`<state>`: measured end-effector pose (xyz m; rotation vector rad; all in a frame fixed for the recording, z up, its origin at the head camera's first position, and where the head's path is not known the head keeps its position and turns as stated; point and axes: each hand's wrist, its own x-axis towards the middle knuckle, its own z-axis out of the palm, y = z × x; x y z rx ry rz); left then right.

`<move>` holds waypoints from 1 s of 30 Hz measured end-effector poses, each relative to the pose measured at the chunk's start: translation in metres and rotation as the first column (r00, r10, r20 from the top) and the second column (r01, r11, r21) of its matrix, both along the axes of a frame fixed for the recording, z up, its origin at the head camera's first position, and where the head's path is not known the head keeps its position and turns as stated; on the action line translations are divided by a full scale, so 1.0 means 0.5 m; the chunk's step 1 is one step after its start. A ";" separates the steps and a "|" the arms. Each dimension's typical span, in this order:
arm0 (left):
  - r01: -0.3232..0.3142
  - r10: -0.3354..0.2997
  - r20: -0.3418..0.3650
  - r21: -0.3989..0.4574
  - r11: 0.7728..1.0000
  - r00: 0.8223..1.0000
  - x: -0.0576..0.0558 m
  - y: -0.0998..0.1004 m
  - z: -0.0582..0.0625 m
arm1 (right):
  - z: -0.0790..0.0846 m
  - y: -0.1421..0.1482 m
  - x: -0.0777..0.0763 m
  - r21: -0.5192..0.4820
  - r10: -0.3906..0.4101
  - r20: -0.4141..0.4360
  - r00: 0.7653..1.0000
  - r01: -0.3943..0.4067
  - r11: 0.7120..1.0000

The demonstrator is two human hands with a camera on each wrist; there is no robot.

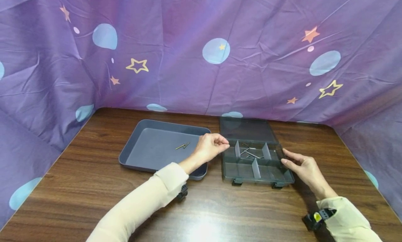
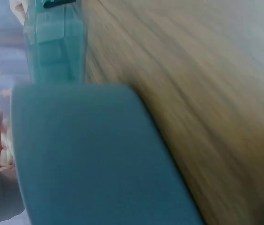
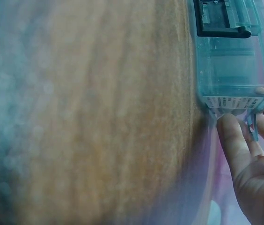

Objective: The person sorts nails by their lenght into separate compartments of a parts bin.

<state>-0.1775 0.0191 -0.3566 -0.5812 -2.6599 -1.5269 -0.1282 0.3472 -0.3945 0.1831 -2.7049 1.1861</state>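
Fingers of left hand (image 1: 211, 146): thumb and fingertips narrowly together at the left edge of the open compartment box (image 1: 239, 168); whether a screw sits between them cannot be told. Right hand (image 1: 306, 168): fingers spread slightly, touching box's right wall. Silver screws (image 1: 255, 154): box's rear middle compartment. Brass-toned screws (image 1: 180, 146): left of box, in grey tray (image 1: 150, 144); likely light, stiff, slippery; best pinched mid-shank. Box itself: probably light, rigid; steady by side wall.

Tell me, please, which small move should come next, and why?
Perhaps the left hand should reach into the tray for one thin metal piece: two lie there, nothing shows clearly in that hand's pinch, and the right hand touches the box.
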 end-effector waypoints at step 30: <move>-0.090 0.111 0.142 -0.150 0.985 0.984 0.010 -0.129 -0.048 | -0.001 0.001 0.000 0.001 -0.014 0.021 1.000 0.014 1.000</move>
